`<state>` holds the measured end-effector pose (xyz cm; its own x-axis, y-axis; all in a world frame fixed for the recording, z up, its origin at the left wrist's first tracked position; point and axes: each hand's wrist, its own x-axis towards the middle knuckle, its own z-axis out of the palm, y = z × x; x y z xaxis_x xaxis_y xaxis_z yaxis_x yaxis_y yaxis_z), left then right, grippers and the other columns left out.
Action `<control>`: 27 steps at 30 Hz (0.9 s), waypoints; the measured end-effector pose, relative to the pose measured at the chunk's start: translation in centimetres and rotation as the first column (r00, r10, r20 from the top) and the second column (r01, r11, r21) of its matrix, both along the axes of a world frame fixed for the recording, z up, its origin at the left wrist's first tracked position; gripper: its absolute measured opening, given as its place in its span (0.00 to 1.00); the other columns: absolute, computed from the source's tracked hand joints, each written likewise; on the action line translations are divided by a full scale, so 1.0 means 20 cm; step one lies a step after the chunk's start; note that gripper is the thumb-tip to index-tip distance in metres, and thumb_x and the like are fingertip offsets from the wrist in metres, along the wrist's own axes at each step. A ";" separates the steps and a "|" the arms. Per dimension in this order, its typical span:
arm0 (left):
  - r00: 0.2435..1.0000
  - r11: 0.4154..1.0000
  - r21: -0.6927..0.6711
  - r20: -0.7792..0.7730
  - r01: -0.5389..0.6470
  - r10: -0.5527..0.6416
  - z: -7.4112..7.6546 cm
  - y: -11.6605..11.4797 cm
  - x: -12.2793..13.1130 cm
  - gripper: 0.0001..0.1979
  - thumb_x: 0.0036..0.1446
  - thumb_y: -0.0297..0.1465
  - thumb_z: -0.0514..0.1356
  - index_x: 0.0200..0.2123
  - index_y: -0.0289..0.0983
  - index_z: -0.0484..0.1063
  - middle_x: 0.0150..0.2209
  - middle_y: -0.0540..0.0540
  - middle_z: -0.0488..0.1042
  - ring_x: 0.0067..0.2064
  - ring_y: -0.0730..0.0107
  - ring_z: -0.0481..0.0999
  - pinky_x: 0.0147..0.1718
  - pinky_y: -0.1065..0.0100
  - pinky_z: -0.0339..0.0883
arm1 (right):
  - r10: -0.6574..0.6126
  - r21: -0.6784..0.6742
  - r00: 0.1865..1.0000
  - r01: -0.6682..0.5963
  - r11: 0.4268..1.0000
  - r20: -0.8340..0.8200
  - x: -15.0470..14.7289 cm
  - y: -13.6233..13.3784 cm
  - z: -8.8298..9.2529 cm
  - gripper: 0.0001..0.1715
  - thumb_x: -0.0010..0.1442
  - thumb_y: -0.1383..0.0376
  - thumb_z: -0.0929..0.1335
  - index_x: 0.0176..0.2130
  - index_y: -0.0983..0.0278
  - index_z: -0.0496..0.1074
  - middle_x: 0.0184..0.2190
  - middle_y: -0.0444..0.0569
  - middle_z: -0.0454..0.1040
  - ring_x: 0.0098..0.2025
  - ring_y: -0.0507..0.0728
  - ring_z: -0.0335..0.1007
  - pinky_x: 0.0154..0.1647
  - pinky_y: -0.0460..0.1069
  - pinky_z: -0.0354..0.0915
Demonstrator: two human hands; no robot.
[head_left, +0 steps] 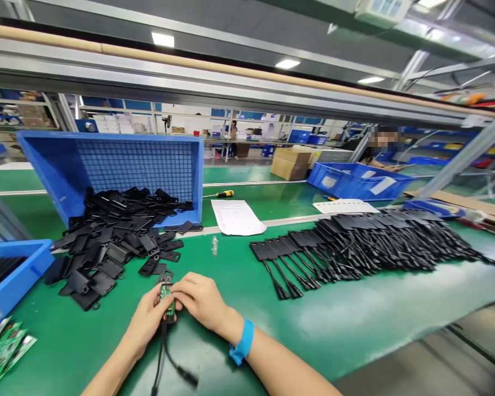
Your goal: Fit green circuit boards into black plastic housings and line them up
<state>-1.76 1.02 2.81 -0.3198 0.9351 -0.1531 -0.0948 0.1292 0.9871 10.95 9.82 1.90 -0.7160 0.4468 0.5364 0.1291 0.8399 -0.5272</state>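
Note:
Low in the head view, my left hand (150, 313) grips a small green circuit board (168, 301) seated in a black plastic housing, thumb along its side. Two black cables (165, 352) run from its lower end toward me, one ending in a connector plug (186, 377). My right hand (200, 300), with a blue wristband (243, 341), pinches at the top right of the board; its fingertips partly cover it, so any small part between them is hidden. Just beyond my hands lies a heap of black plastic covers (107, 247).
A tipped blue crate (200, 176) backs the covers. Cabled black units (334, 247) lie in a row at right. Loose circuit boards (6, 349) and a blue bin (45, 253) are at left. A paper sheet (237, 217) and screwdriver (225, 193) lie behind. A person (381, 148) sits beyond.

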 end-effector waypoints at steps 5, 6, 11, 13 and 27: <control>0.962 0.986 -0.054 -0.216 0.159 -0.167 -0.04 0.01 0.00 0.22 0.45 0.49 0.61 0.31 0.35 0.67 0.22 0.48 0.72 0.21 0.70 0.67 0.21 0.71 0.62 | -0.031 0.272 0.984 -0.019 0.962 0.177 0.02 0.03 0.00 0.08 0.65 0.63 0.65 0.39 0.61 0.74 0.33 0.45 0.73 0.35 0.53 0.67 0.35 0.45 0.62; 0.956 0.985 -0.059 -0.236 0.164 -0.174 -0.05 0.02 0.00 0.22 0.46 0.49 0.60 0.31 0.35 0.67 0.22 0.48 0.72 0.21 0.70 0.67 0.21 0.71 0.62 | -0.033 0.289 0.980 -0.026 0.957 0.198 0.02 0.03 0.00 0.08 0.65 0.63 0.65 0.38 0.61 0.74 0.33 0.44 0.73 0.35 0.52 0.67 0.35 0.45 0.62; 0.937 0.979 -0.069 -0.284 0.193 -0.204 -0.10 0.03 -0.04 0.20 0.46 0.47 0.61 0.31 0.36 0.68 0.22 0.49 0.72 0.22 0.68 0.67 0.22 0.70 0.63 | -0.007 0.286 0.978 -0.055 0.957 0.209 0.02 0.04 0.01 0.07 0.64 0.63 0.65 0.37 0.62 0.73 0.35 0.43 0.74 0.37 0.52 0.68 0.39 0.45 0.62; 0.931 0.980 -0.060 -0.306 0.189 -0.198 -0.11 0.03 -0.04 0.18 0.47 0.46 0.61 0.31 0.36 0.68 0.22 0.49 0.72 0.23 0.67 0.68 0.22 0.70 0.63 | -0.006 0.268 0.979 -0.051 0.962 0.205 0.02 0.05 0.01 0.07 0.64 0.63 0.66 0.37 0.62 0.73 0.35 0.43 0.75 0.37 0.52 0.69 0.39 0.45 0.62; 0.977 0.991 -0.072 -0.170 0.114 -0.125 -0.05 0.03 -0.02 0.25 0.44 0.50 0.61 0.33 0.34 0.69 0.22 0.47 0.73 0.21 0.68 0.70 0.22 0.71 0.61 | -0.116 0.063 0.888 0.098 0.993 0.445 0.05 0.18 0.12 0.04 0.65 0.69 0.64 0.39 0.64 0.69 0.38 0.45 0.73 0.40 0.51 0.68 0.40 0.42 0.62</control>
